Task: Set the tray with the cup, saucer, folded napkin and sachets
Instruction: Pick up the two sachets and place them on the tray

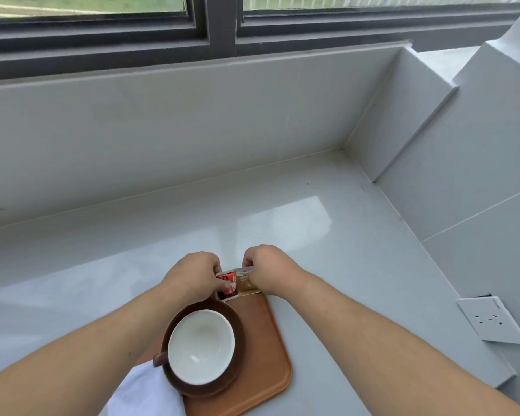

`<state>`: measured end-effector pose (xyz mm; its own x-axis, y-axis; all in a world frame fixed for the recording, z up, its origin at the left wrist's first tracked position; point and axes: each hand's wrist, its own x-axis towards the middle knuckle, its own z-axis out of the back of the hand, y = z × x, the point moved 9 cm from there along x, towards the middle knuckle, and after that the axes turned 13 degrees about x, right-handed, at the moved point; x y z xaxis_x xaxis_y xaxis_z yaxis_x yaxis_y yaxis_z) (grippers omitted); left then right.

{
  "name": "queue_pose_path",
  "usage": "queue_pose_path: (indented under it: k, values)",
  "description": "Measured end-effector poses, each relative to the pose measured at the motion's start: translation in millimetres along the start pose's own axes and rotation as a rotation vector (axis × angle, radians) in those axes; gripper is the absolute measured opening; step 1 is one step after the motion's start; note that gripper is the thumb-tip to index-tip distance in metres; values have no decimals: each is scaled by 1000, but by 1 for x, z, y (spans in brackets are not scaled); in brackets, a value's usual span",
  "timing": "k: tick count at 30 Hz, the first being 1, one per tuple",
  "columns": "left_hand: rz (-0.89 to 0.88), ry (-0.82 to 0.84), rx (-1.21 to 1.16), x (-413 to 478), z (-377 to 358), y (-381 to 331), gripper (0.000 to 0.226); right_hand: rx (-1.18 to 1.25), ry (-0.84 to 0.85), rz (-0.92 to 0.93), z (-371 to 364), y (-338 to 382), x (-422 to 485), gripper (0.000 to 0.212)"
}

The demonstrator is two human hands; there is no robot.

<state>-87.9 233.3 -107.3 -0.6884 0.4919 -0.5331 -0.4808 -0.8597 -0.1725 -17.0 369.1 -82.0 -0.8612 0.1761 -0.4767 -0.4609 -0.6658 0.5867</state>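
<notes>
A brown tray lies on the pale counter in front of me. On it a dark brown saucer carries a brown cup with a white inside, handle to the left. A white folded napkin lies at the tray's near left, partly under the saucer. At the tray's far edge my left hand pinches a red sachet. Beside it my right hand pinches a brown sachet. The two sachets touch side by side.
The grey counter runs to a tiled back wall under a dark-framed window. A tiled side wall closes the right. A white socket plate sits on that right wall near the tray.
</notes>
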Motion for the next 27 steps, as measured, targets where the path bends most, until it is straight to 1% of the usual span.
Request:
queue_pose_path:
  k: [6,10,11,14,17,19,22,27]
  values:
    - [14,8,128,3,-2,6,44,-104,30,24,-7,4,3,25]
    - [16,12,159,2,-5,8,48,-163,-42,-5,-6,-4,4,14]
    - [18,9,165,1,-5,8,50,-169,-66,-23,-4,-6,5,15]
    - [21,-14,174,-1,-4,6,56,-176,-101,-67,-1,-12,8,28]
    - [27,-29,185,-3,-2,4,59,-219,-125,-76,0,-13,8,38]
    - [44,-21,173,-4,-2,6,59,-242,-140,-70,1,-13,6,40]
    - [77,-20,123,-4,-1,10,57,-205,-144,-66,0,-13,4,39]
    - [89,-20,125,-6,-3,11,51,-217,-124,-122,-7,-18,0,39]
